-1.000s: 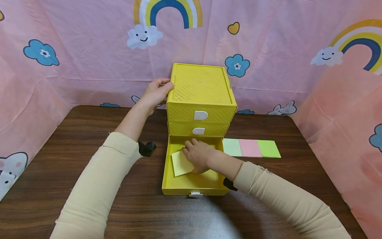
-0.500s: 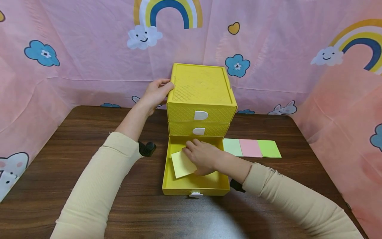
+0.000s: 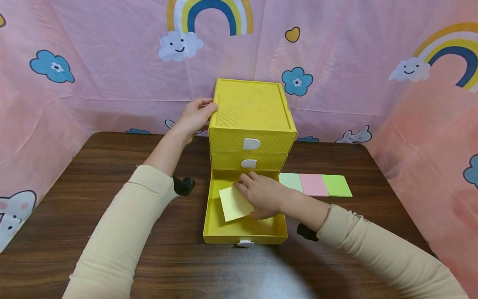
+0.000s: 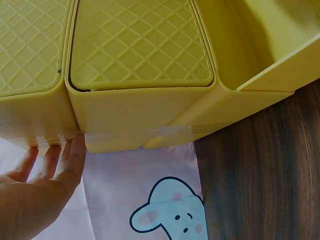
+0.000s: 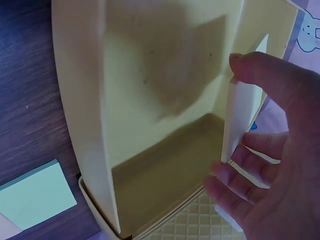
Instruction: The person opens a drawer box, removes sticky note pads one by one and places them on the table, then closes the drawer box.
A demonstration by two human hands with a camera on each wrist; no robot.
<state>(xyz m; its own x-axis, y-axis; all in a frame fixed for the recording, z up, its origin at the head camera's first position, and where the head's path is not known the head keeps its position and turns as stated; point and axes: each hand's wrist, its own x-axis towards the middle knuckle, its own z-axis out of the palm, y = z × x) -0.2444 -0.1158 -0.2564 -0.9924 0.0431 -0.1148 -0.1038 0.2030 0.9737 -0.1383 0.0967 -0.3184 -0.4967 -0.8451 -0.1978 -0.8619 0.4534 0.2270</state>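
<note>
A yellow three-drawer cabinet [image 3: 254, 104] stands on the table with its bottom drawer [image 3: 224, 238] pulled out. My right hand [image 3: 263, 197] is over that drawer, pinching a pale yellow sticky note pad [image 3: 235, 204] between thumb and fingers. In the right wrist view the pad [image 5: 242, 112] is seen nearly edge-on, tilted and apart from the drawer floor. At the cabinet's upper left side is my left hand [image 3: 194, 118]. Its extended fingertips touch the side wall in the left wrist view, where the hand [image 4: 42, 197] holds nothing.
To the right of the open drawer, mint [image 3: 292, 182], pink [image 3: 313, 185] and green [image 3: 337, 186] sticky note pads lie in a row on the dark wooden table [image 3: 179, 253]. A pink patterned cloth [image 3: 123, 50] hangs behind. The middle [image 3: 248, 164] and top drawers are closed.
My right hand has shifted a little to the right, carrying the yellow sticky note pad with it. The left hand stays at the cabinet's side.
</note>
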